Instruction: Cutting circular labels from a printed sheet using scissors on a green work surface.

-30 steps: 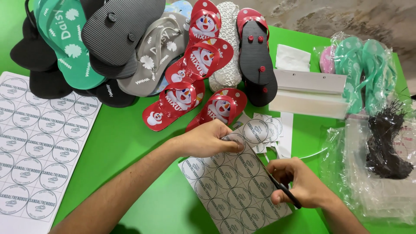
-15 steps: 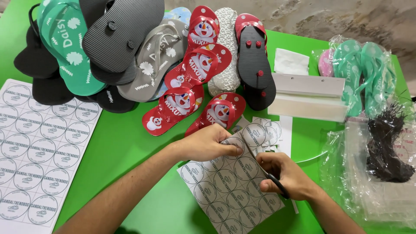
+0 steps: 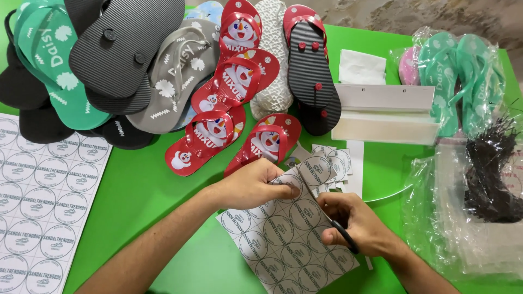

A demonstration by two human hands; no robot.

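Scissors (image 3: pixel 344 237) sit in the right hand (image 3: pixel 354 226), which is closed around their dark handles; the blades run up toward the sheet's upper edge and are mostly hidden by the fingers, so how far they gape cannot be told. The left hand (image 3: pixel 256 185) lies curled on the label sheet (image 3: pixel 289 234), fingertips pinching its upper part just beside the blades. The sheet, printed with round labels, lies tilted near the table's (image 3: pixel 158 190) front edge, its lower corner cut off by the frame. Just beyond the hands, loose cut labels (image 3: pixel 332 160) lie in a small heap, partly covered by the sheet and the left hand.

A second label sheet (image 3: pixel 38 201) lies flat at the table's left edge, cropped on the left and bottom. Along the back edge, flip-flops are piled: red ones (image 3: pixel 229 103) with a snowman picture nearest the hands, a black sole with red studs (image 3: pixel 310 65) beside them, then grey (image 3: pixel 169 81), green (image 3: pixel 54 65) and black pairs overlapping toward the back left corner, several hidden under others. A white box (image 3: pixel 387 111) stands right of the red pairs. At the right edge, clear bags hold teal flip-flops (image 3: pixel 463 71) and a dark tangle (image 3: pixel 490 174) of thin strands, too blurred by plastic to identify.
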